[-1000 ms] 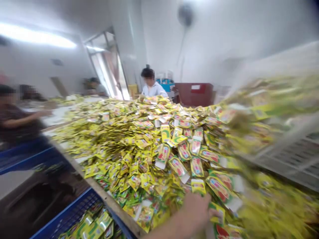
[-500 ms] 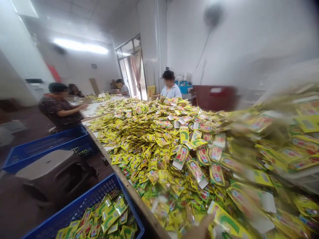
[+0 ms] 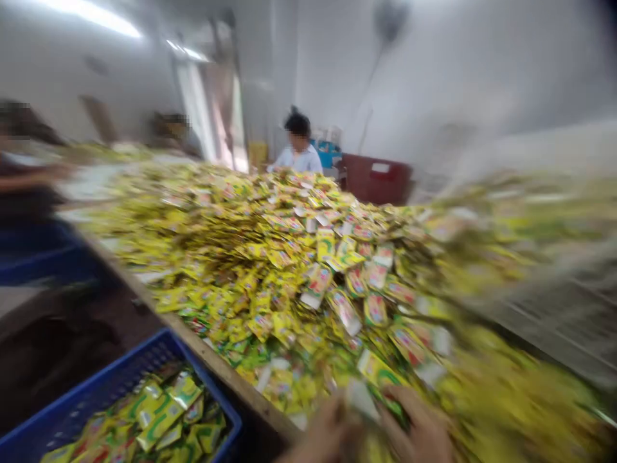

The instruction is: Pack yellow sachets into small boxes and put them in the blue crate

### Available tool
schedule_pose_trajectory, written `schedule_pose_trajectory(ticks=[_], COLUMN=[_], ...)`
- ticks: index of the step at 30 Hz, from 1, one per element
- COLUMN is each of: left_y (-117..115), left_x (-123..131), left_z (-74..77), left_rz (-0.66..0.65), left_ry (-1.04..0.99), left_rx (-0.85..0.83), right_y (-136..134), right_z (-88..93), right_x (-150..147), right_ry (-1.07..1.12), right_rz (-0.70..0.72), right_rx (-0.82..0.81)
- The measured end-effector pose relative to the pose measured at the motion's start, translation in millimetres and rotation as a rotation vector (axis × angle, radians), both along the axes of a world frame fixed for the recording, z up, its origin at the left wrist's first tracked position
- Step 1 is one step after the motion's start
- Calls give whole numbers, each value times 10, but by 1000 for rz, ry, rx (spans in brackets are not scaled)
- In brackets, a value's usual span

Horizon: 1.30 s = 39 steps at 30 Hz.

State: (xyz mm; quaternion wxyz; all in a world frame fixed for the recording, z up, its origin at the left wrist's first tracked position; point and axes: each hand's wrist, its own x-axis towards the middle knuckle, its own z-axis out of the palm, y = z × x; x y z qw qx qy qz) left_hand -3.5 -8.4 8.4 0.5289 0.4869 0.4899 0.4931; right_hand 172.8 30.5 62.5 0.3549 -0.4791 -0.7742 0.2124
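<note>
At the bottom middle, both hands are close together at the near edge of a big heap of yellow-and-green packets (image 3: 226, 251). My left hand (image 3: 328, 427), blurred, is closed around a small yellow box with a white flap (image 3: 362, 400) standing up. Beside it, my right hand (image 3: 421, 424) has its fingers bent around a green-and-yellow packet (image 3: 396, 410), held against the box; where one ends and the other begins is hard to make out. Just beyond the fingers lies another yellow box with a green curve (image 3: 378, 370). Several flat boxes with white flaps rest on the heap.
A blue basket (image 3: 190, 350) of packets stands left of the table's wooden edge (image 3: 226, 376). Across the heap sits a person in a light shirt (image 3: 301, 157); others are at the left. A dark red board (image 3: 378, 180) stands behind. Blurred clear plastic (image 3: 563, 315) lies at right.
My view has swung, so the heap and basket appear further left. One blurred hand showed at the bottom before; both hands are now in view, together on the box and packet.
</note>
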Motion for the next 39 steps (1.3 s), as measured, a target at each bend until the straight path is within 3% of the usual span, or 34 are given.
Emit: schedule_pose_trajectory(ticks=[3,6,11,15,19,23,27,32,35,37,39], left_y=[84,150,116,90,86,83,93,111,92,63,33], left_x=[100,124,87,109,134,92,41,45,41,26,4], left_z=[-228,-326,-251,-268,-323,-304,-253,-203,-189,-175,-137], left_rz=[-37,-80,-161,-181,-175,-222,-236,-253,-261,-196,-119], left_ry=[-139,-207,-124,-87,-67,-134,-184,-165,-115,-86,-81], left_rx=[-38,-48,23,43,76,46,-5,14,-9,-69,-155], right_y=[15,-13,-84,-61,-45,-11,32,-12,-65,-110,-167], right_z=[-45,-21,20,-16,127,251,95,-107,-133,-197,-327], right_x=[51,42,-27,-40,-76,-77,-45,2,64,94,94], right_ry=[56,96,135,-79,-333,-257,-116,-249,-106,151,449], right_rz=[-21,-11,34,60,115,186,139,232,245,104,-34], right_rx=[3,-18,-21,-65,-114,-153,-121,11,-47,-151,-354])
